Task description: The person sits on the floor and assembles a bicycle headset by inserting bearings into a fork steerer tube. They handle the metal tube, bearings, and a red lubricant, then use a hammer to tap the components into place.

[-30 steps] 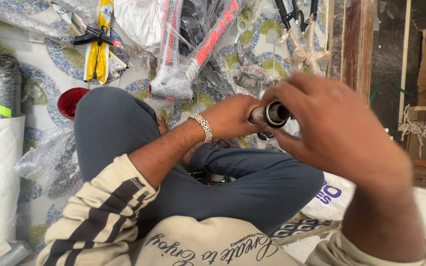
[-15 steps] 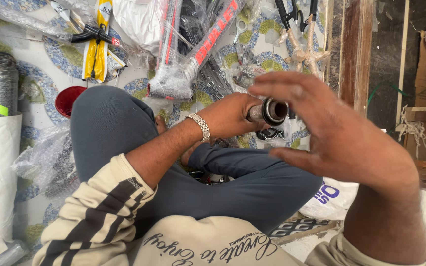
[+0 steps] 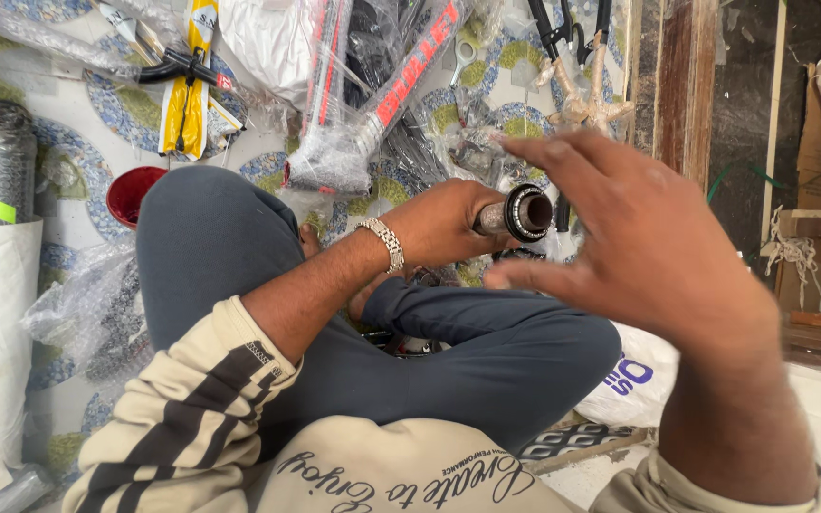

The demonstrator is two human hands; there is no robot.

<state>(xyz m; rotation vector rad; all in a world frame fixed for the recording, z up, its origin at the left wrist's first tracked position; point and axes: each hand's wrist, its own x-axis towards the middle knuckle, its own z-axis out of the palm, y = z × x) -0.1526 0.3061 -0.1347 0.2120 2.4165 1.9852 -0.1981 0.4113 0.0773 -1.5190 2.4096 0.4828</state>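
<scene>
Right hand (image 3: 658,256) has lifted off the metal cylinder with black ring end (image 3: 515,214), fingers now spread and released; left hand (image 3: 444,223) alone stays clenched around it above the lap.

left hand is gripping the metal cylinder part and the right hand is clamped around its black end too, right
Not quite. The left hand does grip the metal cylinder part, but the right hand is open, fingers spread, beside its black end without clamping it. The head view shows this.

One head-worn view — looking steeply down, close over the lap (image 3: 410,361) and floor (image 3: 78,171).
</scene>
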